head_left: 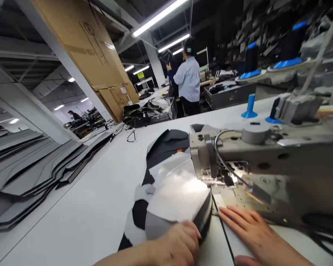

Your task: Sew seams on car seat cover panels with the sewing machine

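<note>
A sewing machine (266, 155) stands at the right, its lamp lit over the needle area. Grey and black fabric pieces with a white layer (174, 195) lie on the white table left of the needle, one curved edge running under the machine head. At the near edge of this fabric my left hand (180, 242) is closed on it, fingers curled. To the right, my right hand (246, 225) lies with fingers stretched on a white strip (233, 240) beside a thin black line that leads toward the needle.
Stacked grey fabric panels (41, 166) cover the left side. Behind are a tall cardboard box (91, 55), a person in a light blue shirt (190, 79), a dark bin (230, 96) and a blue thread spool holder (249, 107). Fabric scraps (150, 111) are piled beyond the table's far edge.
</note>
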Action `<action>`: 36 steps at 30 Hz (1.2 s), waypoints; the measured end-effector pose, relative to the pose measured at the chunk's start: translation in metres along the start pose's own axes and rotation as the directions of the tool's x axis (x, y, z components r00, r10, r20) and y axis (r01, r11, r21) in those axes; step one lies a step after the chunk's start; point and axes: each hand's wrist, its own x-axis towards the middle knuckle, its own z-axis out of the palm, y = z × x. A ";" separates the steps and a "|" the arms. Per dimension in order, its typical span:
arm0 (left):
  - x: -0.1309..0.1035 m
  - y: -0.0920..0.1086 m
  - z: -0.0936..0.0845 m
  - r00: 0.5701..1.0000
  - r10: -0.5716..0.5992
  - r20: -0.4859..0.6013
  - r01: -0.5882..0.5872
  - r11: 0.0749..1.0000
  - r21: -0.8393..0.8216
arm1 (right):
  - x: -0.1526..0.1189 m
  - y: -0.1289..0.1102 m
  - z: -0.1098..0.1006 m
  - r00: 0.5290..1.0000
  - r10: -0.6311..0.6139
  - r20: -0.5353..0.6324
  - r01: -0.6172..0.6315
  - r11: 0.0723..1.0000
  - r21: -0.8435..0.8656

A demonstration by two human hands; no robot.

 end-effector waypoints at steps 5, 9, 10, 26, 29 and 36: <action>0.000 0.004 -0.007 0.869 -0.162 -0.468 -0.051 0.911 -0.409 | 0.012 -0.015 0.000 0.991 0.045 0.129 -0.058 0.994 0.097; 0.009 0.009 -0.003 0.820 -0.210 -0.533 -0.082 0.877 -0.473 | 0.019 -0.019 0.010 0.992 0.122 0.045 -0.125 0.988 0.091; 0.010 0.010 -0.003 0.799 -0.230 -0.555 -0.085 0.871 -0.484 | 0.020 -0.020 0.011 0.993 0.119 0.021 -0.120 0.988 0.092; 0.097 -0.002 -0.036 0.634 -0.741 0.222 0.419 0.570 0.707 | 0.028 -0.032 0.009 0.968 0.236 -0.084 -0.221 0.962 0.162; 0.098 -0.026 -0.028 0.515 -0.834 0.197 0.446 0.457 0.770 | 0.026 -0.031 0.009 0.972 0.220 -0.081 -0.205 0.965 0.164; 0.077 -0.036 -0.014 0.537 -0.833 0.135 0.505 0.445 0.740 | 0.023 -0.029 0.011 0.974 0.214 -0.072 -0.197 0.962 0.191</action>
